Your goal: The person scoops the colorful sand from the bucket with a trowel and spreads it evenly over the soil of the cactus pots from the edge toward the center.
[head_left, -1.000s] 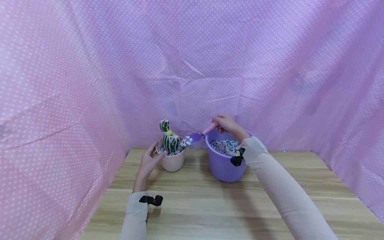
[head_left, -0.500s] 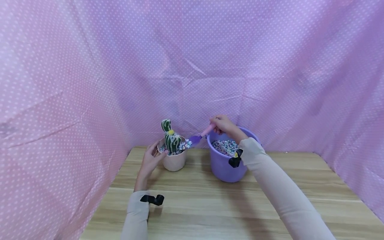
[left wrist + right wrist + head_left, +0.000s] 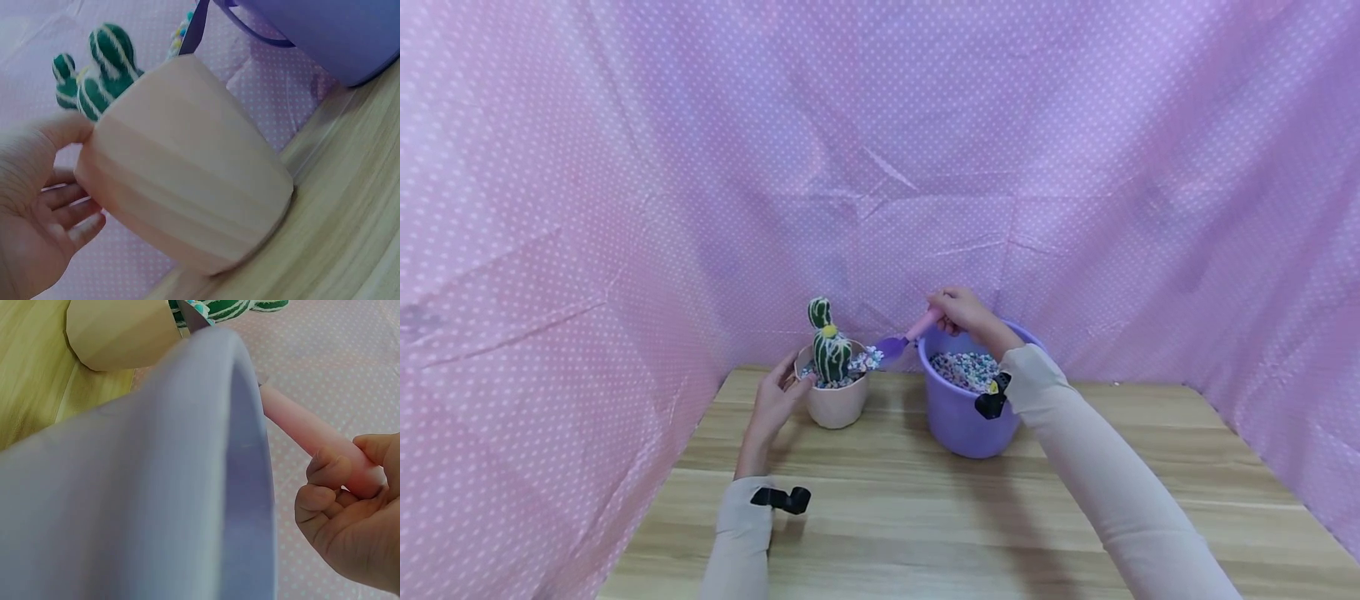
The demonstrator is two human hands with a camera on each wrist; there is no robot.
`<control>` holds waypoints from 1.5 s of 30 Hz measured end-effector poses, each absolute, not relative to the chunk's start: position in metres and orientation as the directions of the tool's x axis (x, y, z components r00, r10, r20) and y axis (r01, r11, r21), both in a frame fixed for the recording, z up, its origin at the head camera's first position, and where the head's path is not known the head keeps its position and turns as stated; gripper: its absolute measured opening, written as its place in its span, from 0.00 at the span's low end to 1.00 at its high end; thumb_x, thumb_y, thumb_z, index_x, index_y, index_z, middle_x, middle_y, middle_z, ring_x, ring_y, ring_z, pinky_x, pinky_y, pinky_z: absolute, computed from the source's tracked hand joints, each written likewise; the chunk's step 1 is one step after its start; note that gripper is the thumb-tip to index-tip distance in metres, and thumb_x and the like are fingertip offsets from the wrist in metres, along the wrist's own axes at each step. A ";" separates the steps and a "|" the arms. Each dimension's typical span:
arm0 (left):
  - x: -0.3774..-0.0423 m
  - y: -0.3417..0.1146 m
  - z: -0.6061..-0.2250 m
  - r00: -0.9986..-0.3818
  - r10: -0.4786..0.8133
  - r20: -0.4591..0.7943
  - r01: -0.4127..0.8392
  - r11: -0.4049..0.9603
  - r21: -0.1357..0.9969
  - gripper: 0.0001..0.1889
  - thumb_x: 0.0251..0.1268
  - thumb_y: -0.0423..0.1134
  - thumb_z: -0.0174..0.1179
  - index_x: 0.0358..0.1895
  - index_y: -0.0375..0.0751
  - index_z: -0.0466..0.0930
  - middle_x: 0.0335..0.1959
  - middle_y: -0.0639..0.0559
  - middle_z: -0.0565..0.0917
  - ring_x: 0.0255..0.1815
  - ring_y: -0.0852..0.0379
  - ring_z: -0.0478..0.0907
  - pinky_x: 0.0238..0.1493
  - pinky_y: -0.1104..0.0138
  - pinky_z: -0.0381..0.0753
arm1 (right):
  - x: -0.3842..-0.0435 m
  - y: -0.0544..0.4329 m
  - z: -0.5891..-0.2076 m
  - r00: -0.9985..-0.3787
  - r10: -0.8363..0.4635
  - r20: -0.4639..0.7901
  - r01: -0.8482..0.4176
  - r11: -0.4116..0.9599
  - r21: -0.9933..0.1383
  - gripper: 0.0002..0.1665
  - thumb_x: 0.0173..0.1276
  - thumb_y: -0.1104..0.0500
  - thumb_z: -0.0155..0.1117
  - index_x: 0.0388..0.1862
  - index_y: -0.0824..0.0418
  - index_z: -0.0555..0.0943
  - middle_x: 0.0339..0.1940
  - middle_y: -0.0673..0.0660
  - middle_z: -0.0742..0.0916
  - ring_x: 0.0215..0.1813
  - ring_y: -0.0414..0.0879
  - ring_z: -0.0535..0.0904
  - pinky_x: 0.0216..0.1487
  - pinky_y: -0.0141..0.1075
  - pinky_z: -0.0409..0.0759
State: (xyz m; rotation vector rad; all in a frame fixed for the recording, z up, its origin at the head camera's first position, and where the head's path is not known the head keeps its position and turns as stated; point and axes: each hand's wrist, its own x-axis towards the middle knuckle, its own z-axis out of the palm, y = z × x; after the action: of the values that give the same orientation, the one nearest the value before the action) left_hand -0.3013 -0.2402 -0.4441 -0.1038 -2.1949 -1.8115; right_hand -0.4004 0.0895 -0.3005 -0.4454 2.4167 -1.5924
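In the head view my left hand (image 3: pixel 772 406) holds a pale pink flowerpot (image 3: pixel 835 410) by its left side, thumb at the rim. A green-and-white cactus (image 3: pixel 832 358) with a yellow flower stands in the pot among small coloured pebbles. My right hand (image 3: pixel 964 310) grips the pink handle (image 3: pixel 306 425) of a small trowel with a purple blade (image 3: pixel 892 347). Pale and coloured pebbles (image 3: pixel 868 359) lie on the blade's tip, at the pot's right rim. In the right wrist view the bucket hides part of the trowel.
A purple bucket (image 3: pixel 970 425) of mixed coloured pebbles (image 3: pixel 966 371) stands right of the pot, below my right wrist. All stand on a wood-grain table (image 3: pixel 880 525). Pink dotted cloth (image 3: pixel 880 233) hangs behind and at both sides.
The trowel has stayed loaded near the pot's right rim, with only slight shifts. My left hand keeps its place on the pot. The whole view has drifted a little.
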 end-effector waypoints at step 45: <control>-0.301 -0.242 -0.447 -0.955 -0.197 0.223 0.203 0.117 0.972 0.31 0.71 0.26 0.58 0.75 0.26 0.62 0.76 0.31 0.66 0.76 0.37 0.66 0.74 0.61 0.69 | -0.400 0.084 -0.309 -0.901 -0.435 0.011 -0.199 0.389 -0.900 0.14 0.80 0.57 0.50 0.35 0.64 0.74 0.15 0.49 0.77 0.16 0.38 0.66 0.19 0.27 0.63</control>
State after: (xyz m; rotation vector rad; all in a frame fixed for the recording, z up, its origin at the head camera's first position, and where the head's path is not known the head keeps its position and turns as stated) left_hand -0.3012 -0.2418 -0.4473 -0.0058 -2.1019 -1.9086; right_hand -0.4003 0.0839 -0.3093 -0.5623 2.4208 -1.5203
